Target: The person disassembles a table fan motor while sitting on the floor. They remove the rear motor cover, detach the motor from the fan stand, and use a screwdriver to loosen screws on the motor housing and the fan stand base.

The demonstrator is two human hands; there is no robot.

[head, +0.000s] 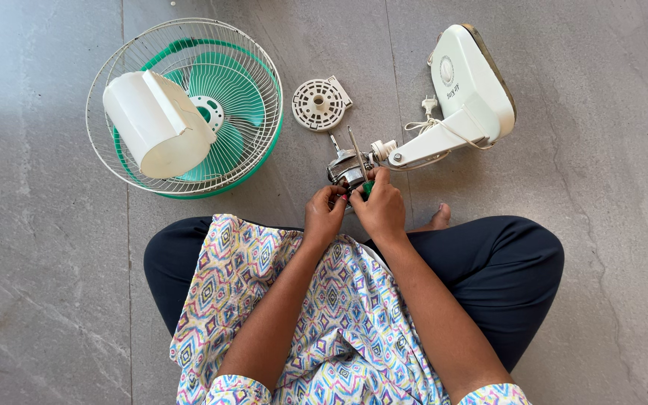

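Note:
I sit cross-legged on a grey tiled floor. My left hand [325,216] grips the lower side of the bare metal fan motor [347,170]. My right hand [379,208] is closed around a green-handled screwdriver [359,159], its shaft pointing up and away over the motor. The motor is joined to a white neck and the white fan base [472,84], which lies on its side to the right. A white power cord with plug [429,106] is wound near the neck.
To the left lies a wire fan guard [256,71] holding green blades [223,86], with a white motor cover [157,124] resting on it. A round white perforated plate [319,103] sits on the floor above the motor. My knees spread left and right.

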